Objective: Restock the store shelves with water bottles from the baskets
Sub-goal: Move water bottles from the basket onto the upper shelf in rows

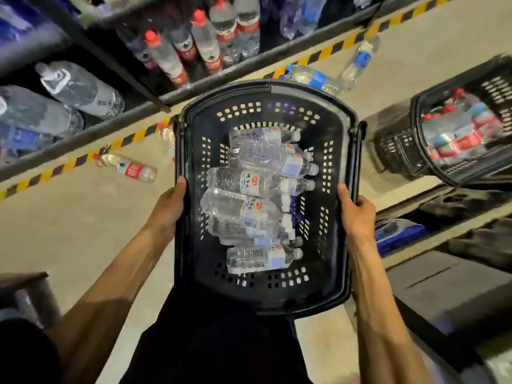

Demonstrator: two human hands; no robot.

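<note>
A black plastic basket (329,126) is held above the floor in the middle of the view. Several clear water bottles with white caps (249,181) lie inside it. My left hand (170,206) grips the basket's left rim, thumb over the edge. On the opposite rim my right hand (357,214) grips in the same way. Store shelves (116,120) with red-capped bottles (205,42) and large clear bottles (80,90) stand at the upper left.
A second black basket (415,151) with red- and blue-labelled bottles sits on the floor at right. Loose bottles lie on the floor: a red-labelled one (126,167) at left, blue-labelled ones (315,77) beyond the basket. Yellow-black tape (69,164) edges the shelf base. Dark low shelving (457,286) stands at right.
</note>
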